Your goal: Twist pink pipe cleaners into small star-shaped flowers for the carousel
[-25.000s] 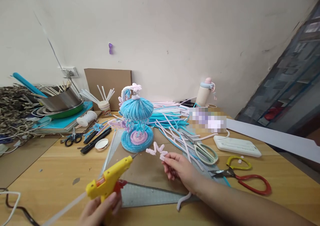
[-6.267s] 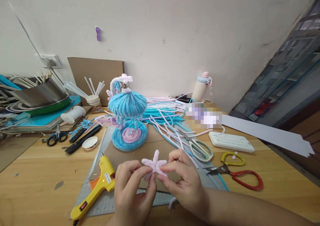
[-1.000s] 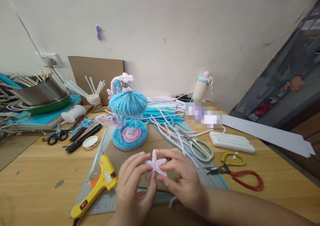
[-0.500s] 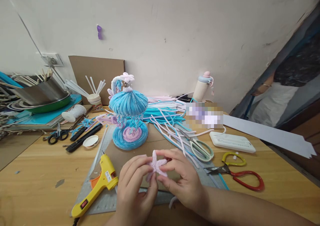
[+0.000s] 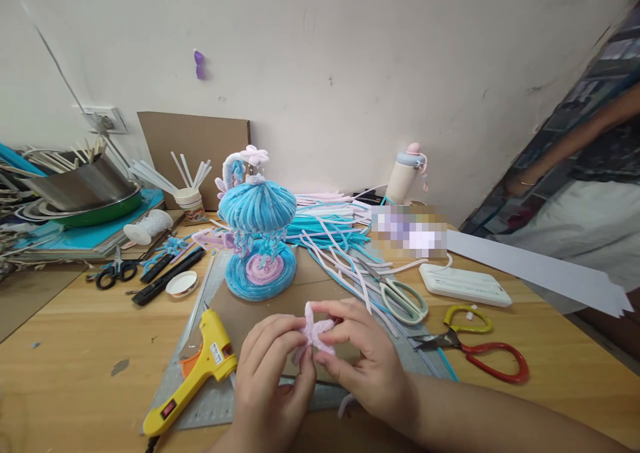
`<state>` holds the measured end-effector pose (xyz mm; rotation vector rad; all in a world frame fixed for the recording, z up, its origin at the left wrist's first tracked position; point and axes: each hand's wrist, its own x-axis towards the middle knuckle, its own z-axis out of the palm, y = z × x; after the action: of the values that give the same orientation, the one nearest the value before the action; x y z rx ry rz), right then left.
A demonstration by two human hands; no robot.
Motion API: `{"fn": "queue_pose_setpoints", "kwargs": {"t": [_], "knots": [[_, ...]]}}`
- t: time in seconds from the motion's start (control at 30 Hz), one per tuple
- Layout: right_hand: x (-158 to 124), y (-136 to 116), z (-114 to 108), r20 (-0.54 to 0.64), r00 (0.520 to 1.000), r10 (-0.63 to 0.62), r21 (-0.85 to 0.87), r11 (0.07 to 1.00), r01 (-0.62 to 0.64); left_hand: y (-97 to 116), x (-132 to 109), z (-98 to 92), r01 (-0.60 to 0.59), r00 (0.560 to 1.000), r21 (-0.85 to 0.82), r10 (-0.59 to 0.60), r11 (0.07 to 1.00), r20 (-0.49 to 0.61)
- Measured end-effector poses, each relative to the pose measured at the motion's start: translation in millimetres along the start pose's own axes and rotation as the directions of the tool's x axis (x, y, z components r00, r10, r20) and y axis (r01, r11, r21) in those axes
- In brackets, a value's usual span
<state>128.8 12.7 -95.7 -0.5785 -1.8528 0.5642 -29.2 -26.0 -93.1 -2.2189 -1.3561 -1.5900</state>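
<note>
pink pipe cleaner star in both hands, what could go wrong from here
The small pink fuzzy pipe cleaner star is pinched between the left hand and the right hand; hard squeezing might bend its arms out of shape. The yellow glue gun lies just beside the left hand, so a careless move could brush its nozzle. The red-handled scissors lie open near the right forearm.

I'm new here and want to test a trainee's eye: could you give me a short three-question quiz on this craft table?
1. What do the left hand and right hand hold between them?
2. True or false: the yellow glue gun is in a hand.
3. Which lies nearest the right hand: A) red-handled scissors, B) pale green scissors, C) black scissors?

Key: 1. A pink pipe-cleaner star. 2. False; it lies on the mat. 3. B.
</note>
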Motion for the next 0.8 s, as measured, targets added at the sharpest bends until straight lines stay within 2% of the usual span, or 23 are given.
{"fn": "queue_pose_setpoints", "kwargs": {"t": [0.57, 0.8], "knots": [[-0.7, 3.1, 1.8, 0.004, 1.0, -0.004, 0.003, 1.0, 0.004, -0.8, -0.6, 1.7, 0.02, 1.0, -0.026, -0.02, 0.999, 0.001], [3.0, 10.4, -0.4, -0.026, 1.0, 0.0, -0.023, 1.0, 0.0, -3.0, 9.9, 5.4, 0.02, 0.999, -0.023, -0.019, 1.0, 0.041]]}}
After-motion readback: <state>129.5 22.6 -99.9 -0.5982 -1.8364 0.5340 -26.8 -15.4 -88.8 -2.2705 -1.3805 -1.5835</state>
